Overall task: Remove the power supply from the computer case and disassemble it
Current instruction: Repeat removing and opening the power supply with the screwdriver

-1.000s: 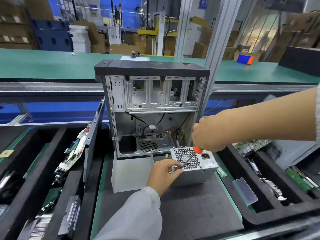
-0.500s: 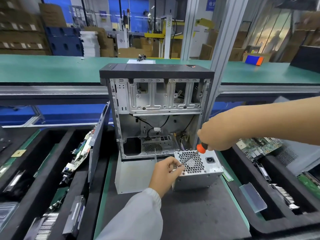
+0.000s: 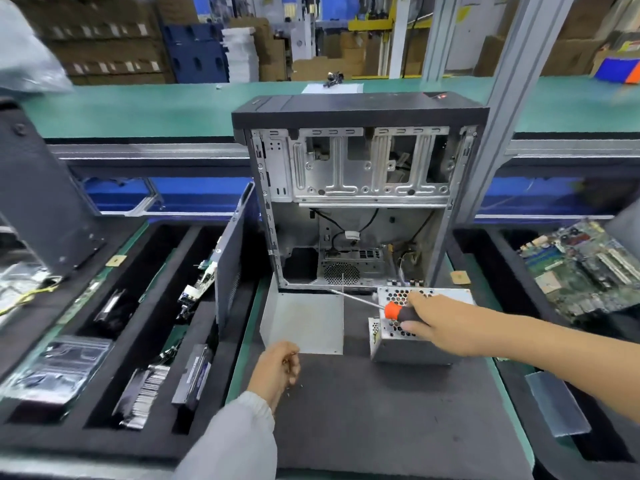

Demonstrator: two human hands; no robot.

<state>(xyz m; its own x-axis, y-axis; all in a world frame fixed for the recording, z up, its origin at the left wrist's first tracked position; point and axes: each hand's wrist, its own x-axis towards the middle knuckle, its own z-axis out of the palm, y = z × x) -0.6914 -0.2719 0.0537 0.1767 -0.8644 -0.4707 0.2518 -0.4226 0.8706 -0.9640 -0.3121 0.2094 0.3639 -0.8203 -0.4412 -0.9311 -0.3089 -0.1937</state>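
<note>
While the tall black and bare-metal computer case stands upright with its open side toward the camera, the grey metal power supply box sits outside it on the dark grey work mat, just in front of the case's lower right corner. The box's perforated vent face tilts up and toward the viewer, and its long axis runs roughly left to right across the mat. The right hand rests on that vent face with its fingers curled round the black and orange handle of a screwdriver, whose thin steel shaft points left and slightly away, toward the case's lower front edge. The left hand, in a white sleeve, hovers over the mat in front of the case, fingers curled in as if pinching something small; what it holds is too blurred to tell. A flat grey metal panel lies on the mat directly in front of the case. Left of the case, black foam trays hold sorted parts; right of it a green circuit board lies in another tray. Behind the case runs a green conveyor surface, with stacked cardboard boxes beyond.
</note>
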